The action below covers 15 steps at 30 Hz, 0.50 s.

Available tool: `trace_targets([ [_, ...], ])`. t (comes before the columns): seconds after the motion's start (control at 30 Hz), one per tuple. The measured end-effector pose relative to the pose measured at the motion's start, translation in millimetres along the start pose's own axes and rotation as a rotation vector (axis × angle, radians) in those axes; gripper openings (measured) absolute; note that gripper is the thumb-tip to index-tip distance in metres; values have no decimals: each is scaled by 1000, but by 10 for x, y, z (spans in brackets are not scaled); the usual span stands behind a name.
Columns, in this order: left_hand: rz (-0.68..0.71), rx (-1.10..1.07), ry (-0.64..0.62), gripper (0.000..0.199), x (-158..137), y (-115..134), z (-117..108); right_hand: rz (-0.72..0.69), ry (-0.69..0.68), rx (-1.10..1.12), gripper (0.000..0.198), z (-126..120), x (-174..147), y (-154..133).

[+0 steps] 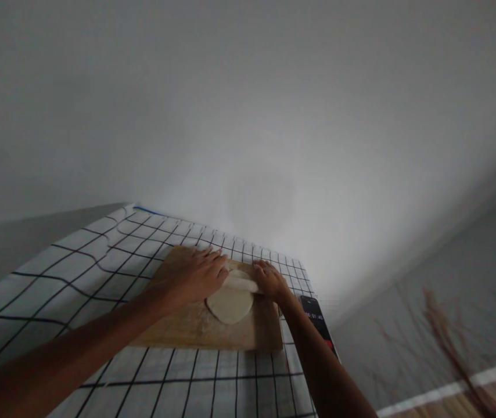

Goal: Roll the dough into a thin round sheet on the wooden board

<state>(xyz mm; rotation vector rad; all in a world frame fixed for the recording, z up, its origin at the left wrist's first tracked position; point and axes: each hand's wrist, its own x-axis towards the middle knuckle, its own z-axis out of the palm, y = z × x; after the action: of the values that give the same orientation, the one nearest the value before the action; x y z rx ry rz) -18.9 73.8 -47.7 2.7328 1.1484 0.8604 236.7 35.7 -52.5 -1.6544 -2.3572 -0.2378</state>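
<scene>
Nearest me on the board [269, 334], the dough [230, 307] shows its wider part. Just beyond, the rolling pin [241, 282] lies across it, long axis running from the left hand [204, 273] to the right hand [269, 281], neither clearly nearer. Each grip covers an end; I can't tell whether either is clamped. More dough shows past the rolling pin.

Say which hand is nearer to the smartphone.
Right. The right hand, at the right end of the rolling pin, is on the side toward the smartphone; the left hand, at the pin's other end, is farther from it.
</scene>
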Motion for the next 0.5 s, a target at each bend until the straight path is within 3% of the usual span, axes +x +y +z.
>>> trace_targets([
  [0.17,55,0,-59,37,10,-13,-48,179,161,66,31,-50,-308,-337],
  [0.3,106,-11,-113,39,27,-19,-73,326,206,63,38,-96,-560,-732],
  [0.5,100,-43,-155,46,108,-45,13,372,209,-47,37,-125,-814,-1168],
])
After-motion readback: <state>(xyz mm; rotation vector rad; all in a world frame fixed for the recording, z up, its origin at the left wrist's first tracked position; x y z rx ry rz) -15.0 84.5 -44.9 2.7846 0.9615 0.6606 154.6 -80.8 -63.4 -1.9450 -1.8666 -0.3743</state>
